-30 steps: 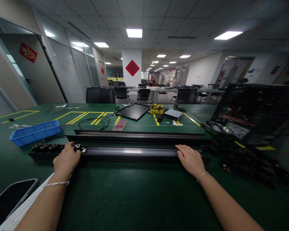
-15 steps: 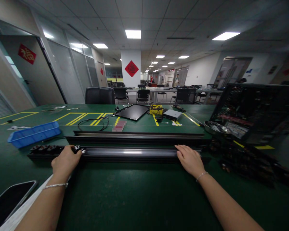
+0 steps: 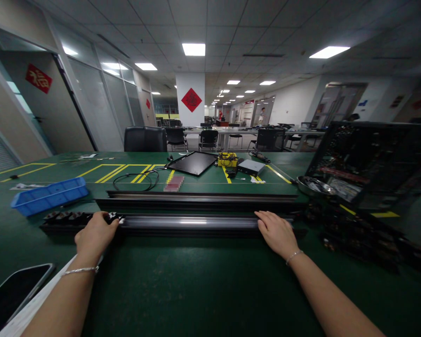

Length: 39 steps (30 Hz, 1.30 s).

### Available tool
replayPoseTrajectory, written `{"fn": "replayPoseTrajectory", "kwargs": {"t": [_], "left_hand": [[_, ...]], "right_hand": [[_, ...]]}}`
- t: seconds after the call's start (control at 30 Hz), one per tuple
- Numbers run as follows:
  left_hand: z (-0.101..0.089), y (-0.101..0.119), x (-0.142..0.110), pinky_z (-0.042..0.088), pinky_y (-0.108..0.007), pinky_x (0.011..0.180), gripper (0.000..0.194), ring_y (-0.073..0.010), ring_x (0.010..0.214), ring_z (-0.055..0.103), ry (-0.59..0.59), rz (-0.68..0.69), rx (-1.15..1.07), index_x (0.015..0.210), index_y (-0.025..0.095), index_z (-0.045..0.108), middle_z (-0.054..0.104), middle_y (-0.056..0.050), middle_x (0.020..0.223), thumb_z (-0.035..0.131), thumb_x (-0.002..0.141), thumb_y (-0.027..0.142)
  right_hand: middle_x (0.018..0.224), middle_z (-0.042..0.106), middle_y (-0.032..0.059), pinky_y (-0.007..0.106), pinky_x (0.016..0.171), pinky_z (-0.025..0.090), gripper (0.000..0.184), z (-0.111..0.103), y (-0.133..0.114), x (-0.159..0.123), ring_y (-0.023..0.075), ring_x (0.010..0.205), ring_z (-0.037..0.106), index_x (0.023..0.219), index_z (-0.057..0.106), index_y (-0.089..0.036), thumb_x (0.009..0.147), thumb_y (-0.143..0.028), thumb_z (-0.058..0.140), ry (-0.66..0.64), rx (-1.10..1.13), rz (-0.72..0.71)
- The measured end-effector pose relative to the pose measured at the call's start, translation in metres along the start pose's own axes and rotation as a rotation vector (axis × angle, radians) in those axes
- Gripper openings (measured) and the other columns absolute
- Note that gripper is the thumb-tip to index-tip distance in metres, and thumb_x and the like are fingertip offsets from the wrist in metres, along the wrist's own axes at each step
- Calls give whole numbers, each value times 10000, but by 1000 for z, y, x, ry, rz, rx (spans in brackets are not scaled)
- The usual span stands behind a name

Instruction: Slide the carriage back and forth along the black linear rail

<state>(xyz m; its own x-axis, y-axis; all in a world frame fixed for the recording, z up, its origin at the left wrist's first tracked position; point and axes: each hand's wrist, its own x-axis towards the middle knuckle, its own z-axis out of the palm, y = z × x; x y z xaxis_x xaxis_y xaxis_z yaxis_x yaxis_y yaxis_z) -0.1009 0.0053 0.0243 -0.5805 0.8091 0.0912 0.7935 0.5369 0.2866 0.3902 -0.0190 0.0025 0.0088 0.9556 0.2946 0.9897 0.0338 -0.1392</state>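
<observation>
A long black rail (image 3: 189, 223) with a shiny grey strip along its top lies crosswise on the green table (image 3: 196, 290). My left hand (image 3: 97, 234) is closed around it near its left end, thumb and forefinger beside small black-and-white parts (image 3: 112, 216); the fingertips are partly hidden. More black blocks with metallic tops (image 3: 68, 216) sit in a row left of that hand. Toward the right end, my right hand (image 3: 277, 233) rests on the rail with fingers stretched out and together. A second black rail (image 3: 199, 200) lies parallel just behind.
A blue bin (image 3: 51, 194) stands at left, a phone-like device (image 3: 17, 292) near left. Dark parts (image 3: 365, 238) and a black panel-like casing (image 3: 382, 164) are at right beside a metal bowl (image 3: 314, 187). Farther back are a flat black screen (image 3: 192, 163) and a yellow box (image 3: 227, 159).
The view has shifted slightly since the first frame. My left hand has settled marginally lower on the rail; my right hand stays put. A distant person has moved right.
</observation>
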Motion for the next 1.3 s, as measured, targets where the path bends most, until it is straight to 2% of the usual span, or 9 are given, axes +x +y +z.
{"fn": "replayPoseTrajectory", "kwargs": {"t": [0.33,0.67,0.93,1.07,1.2,1.3], "left_hand": [[-4,3,-5,439,-432,835,529,-324,1085,560,-22,-8,4,1194,164,475,598,-167,1172,388,806,514],[-6,2,-5,442,-437,835,518,-313,1081,564,-39,-23,-7,1185,186,481,596,-153,1184,398,802,524],[2,-2,1,439,-459,852,529,-319,1090,552,-17,-21,-45,1195,198,480,583,-152,1195,401,792,531],[10,-5,4,457,-452,826,552,-355,1096,532,39,23,-34,1188,169,506,584,-173,1175,386,787,527],[16,-8,7,450,-431,859,501,-346,1038,557,61,146,14,991,115,611,626,-198,1059,392,775,510],[22,-12,12,435,-446,892,506,-356,1054,541,82,170,29,972,95,614,626,-205,1062,399,763,503]], "right_hand": [[1268,566,23,397,961,353,434,1,-1,-1,204,1199,461,1215,565,-258,883,-331,295,37,-13,-8],[1281,555,29,408,965,343,446,0,-1,0,206,1210,443,1225,558,-245,883,-335,287,14,5,-4],[1288,550,23,403,971,337,453,-1,-1,0,205,1214,443,1229,552,-243,890,-345,270,5,-6,0],[1283,554,24,408,970,340,449,0,0,0,207,1213,443,1225,555,-244,890,-344,274,7,-15,-4],[1279,557,23,399,964,347,445,1,1,0,201,1203,453,1221,559,-242,888,-339,279,18,-34,-12],[1276,560,25,396,960,351,449,1,0,0,203,1204,453,1222,560,-240,888,-344,279,21,-39,-11]]}}
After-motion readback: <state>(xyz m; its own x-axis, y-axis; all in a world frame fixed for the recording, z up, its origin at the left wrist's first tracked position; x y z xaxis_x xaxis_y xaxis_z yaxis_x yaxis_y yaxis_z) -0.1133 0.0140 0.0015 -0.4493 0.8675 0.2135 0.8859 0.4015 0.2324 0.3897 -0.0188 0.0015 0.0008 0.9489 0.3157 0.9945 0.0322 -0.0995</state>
